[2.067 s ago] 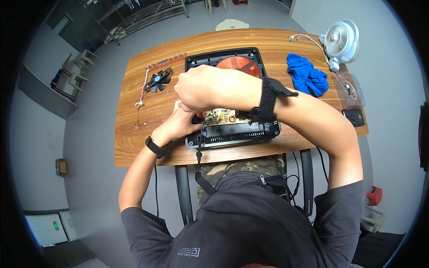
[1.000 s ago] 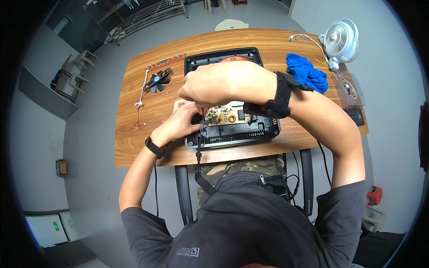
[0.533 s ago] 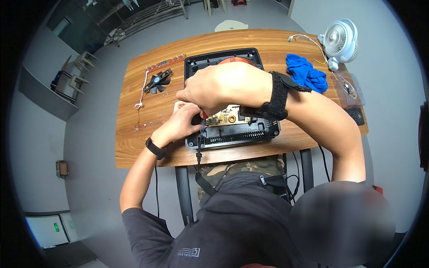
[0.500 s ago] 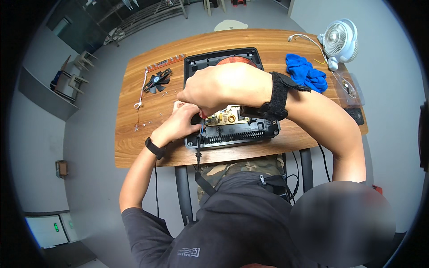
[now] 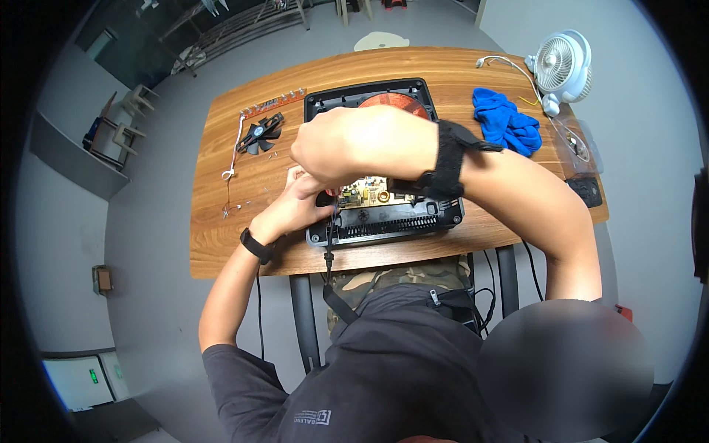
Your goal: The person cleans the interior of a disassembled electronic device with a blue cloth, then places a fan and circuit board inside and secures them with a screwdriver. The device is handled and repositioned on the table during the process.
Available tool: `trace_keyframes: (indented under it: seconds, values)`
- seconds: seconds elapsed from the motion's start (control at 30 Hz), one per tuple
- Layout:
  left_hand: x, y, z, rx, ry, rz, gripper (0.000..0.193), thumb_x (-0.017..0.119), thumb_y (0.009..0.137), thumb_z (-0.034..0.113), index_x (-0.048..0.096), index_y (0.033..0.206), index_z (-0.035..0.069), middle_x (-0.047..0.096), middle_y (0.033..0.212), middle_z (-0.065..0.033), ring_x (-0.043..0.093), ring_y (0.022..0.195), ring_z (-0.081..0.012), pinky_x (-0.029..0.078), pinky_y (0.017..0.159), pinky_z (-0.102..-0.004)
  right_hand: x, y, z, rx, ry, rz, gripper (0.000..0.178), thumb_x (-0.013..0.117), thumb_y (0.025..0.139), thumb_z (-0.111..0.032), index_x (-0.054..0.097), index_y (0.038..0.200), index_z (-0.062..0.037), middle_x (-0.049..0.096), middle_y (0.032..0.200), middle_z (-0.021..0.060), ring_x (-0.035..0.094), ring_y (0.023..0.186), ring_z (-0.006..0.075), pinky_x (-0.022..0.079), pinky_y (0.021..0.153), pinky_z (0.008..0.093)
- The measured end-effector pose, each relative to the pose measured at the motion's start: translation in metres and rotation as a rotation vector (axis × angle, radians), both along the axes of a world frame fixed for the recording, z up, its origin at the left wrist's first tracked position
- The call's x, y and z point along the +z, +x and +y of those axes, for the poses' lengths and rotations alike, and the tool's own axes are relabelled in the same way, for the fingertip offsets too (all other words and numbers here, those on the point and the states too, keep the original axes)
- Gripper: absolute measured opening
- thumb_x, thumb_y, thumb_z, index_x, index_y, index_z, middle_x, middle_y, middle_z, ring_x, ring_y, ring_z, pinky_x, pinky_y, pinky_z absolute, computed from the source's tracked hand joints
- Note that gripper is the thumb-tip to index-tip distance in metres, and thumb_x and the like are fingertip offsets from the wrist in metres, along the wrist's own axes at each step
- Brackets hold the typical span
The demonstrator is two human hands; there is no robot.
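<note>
An opened black appliance casing point(image 5: 436, 223) lies on the table, with a round copper-coloured coil point(image 5: 399, 102) in its far part and a circuit board point(image 5: 377, 193) nearer me. Over the board's left side, my right hand point(image 5: 332, 148) is bent down and closed; what its fingers hold is hidden. A small red part shows beneath it. My left hand point(image 5: 292, 205) is at the casing's left edge, its fingers curled under the right hand and its thumb beside the black power cord point(image 5: 329, 244). What it grips is not visible.
Left of the casing lie a black fan point(image 5: 262, 134), an orange strip board point(image 5: 277, 103) with a white cable, and several small loose parts. To the right are a blue cloth point(image 5: 506, 122), a white desk fan point(image 5: 561, 66) and a clear plastic container point(image 5: 583, 140). The wooden table point(image 5: 214, 244) has rounded corners.
My right hand and wrist have shifted slightly left and turned, covering more of the red part and uncovering more of the coil. My left hand stays almost in place.
</note>
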State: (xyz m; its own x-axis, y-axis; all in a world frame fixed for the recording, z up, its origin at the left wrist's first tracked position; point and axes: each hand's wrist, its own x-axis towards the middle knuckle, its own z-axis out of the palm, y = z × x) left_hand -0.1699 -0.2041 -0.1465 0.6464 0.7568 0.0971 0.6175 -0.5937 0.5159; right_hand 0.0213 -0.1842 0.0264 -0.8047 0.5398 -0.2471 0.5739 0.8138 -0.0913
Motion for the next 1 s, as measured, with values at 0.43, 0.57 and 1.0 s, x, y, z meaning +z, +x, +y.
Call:
trace_keyframes:
  seconds: [0.43, 0.57, 1.0]
  values:
    - [0.01, 0.006, 0.004, -0.037, 0.063, 0.052, 0.048, 0.083, 0.078, 0.02, 0.065, 0.12, 0.006, 0.069, 0.103, -0.0124, 0.062, 0.108, -0.0292, 0.04, 0.106, -0.0448, -0.006, 0.002, 0.003, -0.144, -0.021, 0.031, 0.026, 0.069, 0.088, -0.024, 0.078, 0.097, -0.0018, 0.076, 0.094, 0.0166, 0.074, 0.089, 0.0311, 0.059, 0.079, 0.0417]
    - [0.01, 0.004, 0.0, 0.038, -0.021, 0.147, 0.058, 0.082, 0.079, 0.02, 0.06, 0.131, 0.006, 0.068, 0.114, -0.014, 0.062, 0.11, -0.0316, 0.043, 0.104, -0.0441, -0.001, 0.006, -0.002, -0.053, 0.015, 0.084, 0.037, 0.065, 0.093, -0.034, 0.075, 0.095, 0.002, 0.074, 0.088, 0.0208, 0.073, 0.083, 0.0365, 0.059, 0.074, 0.0429]
    - [0.011, 0.004, 0.002, -0.008, 0.041, 0.198, 0.074, 0.081, 0.081, 0.021, 0.052, 0.149, 0.013, 0.062, 0.135, -0.017, 0.054, 0.127, -0.0304, 0.031, 0.117, -0.0458, 0.015, 0.007, 0.0, -0.02, -0.016, -0.127, 0.031, 0.063, 0.094, -0.028, 0.07, 0.117, -0.0079, 0.072, 0.115, 0.0201, 0.071, 0.103, 0.0342, 0.057, 0.088, 0.0387]
